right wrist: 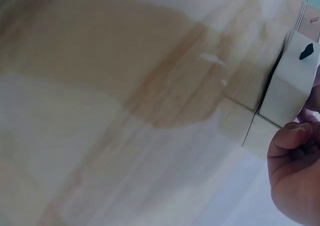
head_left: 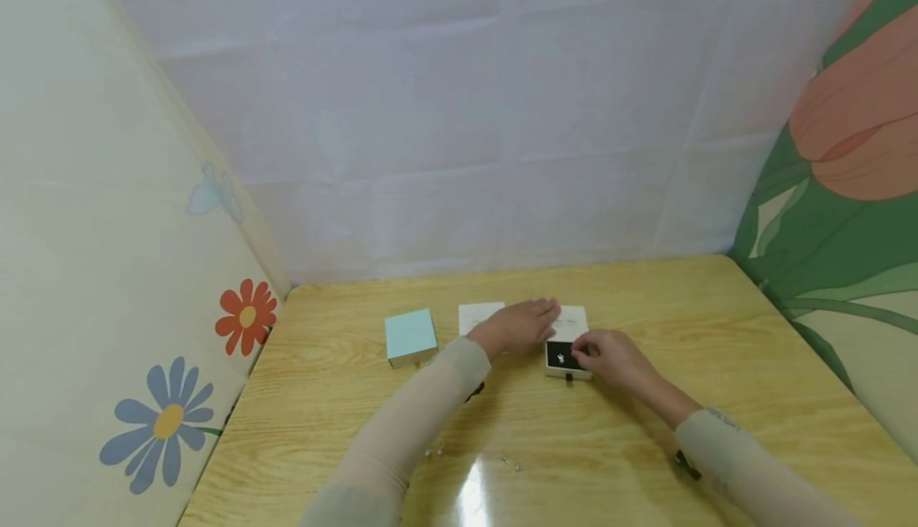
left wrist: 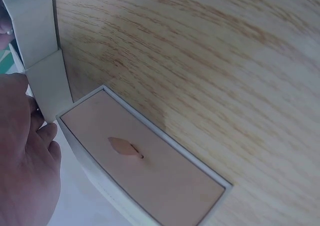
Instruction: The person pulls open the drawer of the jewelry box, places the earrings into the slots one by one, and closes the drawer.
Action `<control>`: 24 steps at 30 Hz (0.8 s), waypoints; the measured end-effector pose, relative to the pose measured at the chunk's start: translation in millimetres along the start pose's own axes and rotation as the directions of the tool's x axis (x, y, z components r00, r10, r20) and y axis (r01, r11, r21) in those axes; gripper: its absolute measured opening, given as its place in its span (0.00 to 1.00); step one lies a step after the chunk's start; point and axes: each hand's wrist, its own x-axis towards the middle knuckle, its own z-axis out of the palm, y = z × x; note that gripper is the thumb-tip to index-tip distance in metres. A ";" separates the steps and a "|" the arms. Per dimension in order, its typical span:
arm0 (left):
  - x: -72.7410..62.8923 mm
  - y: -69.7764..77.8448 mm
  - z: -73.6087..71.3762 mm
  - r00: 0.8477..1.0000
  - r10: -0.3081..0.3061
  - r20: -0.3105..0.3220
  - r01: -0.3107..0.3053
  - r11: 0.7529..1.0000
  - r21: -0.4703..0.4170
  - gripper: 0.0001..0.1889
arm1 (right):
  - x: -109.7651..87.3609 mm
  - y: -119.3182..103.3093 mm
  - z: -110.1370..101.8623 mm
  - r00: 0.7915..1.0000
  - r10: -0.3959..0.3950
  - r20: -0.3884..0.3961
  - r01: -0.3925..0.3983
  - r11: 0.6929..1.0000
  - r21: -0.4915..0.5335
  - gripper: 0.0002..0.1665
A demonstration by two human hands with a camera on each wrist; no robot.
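Observation:
In the head view a white jewellery box (head_left: pixel 572 320) stands with its black-lined drawer (head_left: pixel 552 347) pulled out toward me. A small silver earring (head_left: pixel 561 359) lies on the lining. My left hand (head_left: pixel 519 324) reaches over to the box, its extended fingers resting at the left side of the outer sleeve (left wrist: pixel 48 85). My right hand (head_left: pixel 610 357) is over the drawer's right side, thumb and forefinger pinched together. A tiny bright piece shows at those fingertips in the left wrist view, mostly hidden. The right wrist view shows the curled right fingers (right wrist: pixel 295 141) close against the drawer (right wrist: pixel 287 83).
Left of the open box is a second white box (head_left: pixel 479 313) with a pinkish drawer front (left wrist: pixel 145 156), partly behind my left hand. A light blue box (head_left: pixel 411 336) stands farther left. Two pairs of small silver earrings (head_left: pixel 434 452) lie on the wooden table (head_left: pixel 315 431) nearer me.

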 end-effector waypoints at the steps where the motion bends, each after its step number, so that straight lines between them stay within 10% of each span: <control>1: 0.1 0.1 0.1 1.000 0.000 0.001 0.000 1.000 0.000 0.31 | -0.1 0.2 -0.2 1.000 -0.002 0.003 0.002 1.000 -0.003 0.05; 24: -1.3 1.9 -3.0 1.000 -0.005 0.012 0.005 1.000 0.019 0.31 | 0.9 -1.9 -4.1 1.000 0.014 0.028 -0.010 0.991 -0.131 0.10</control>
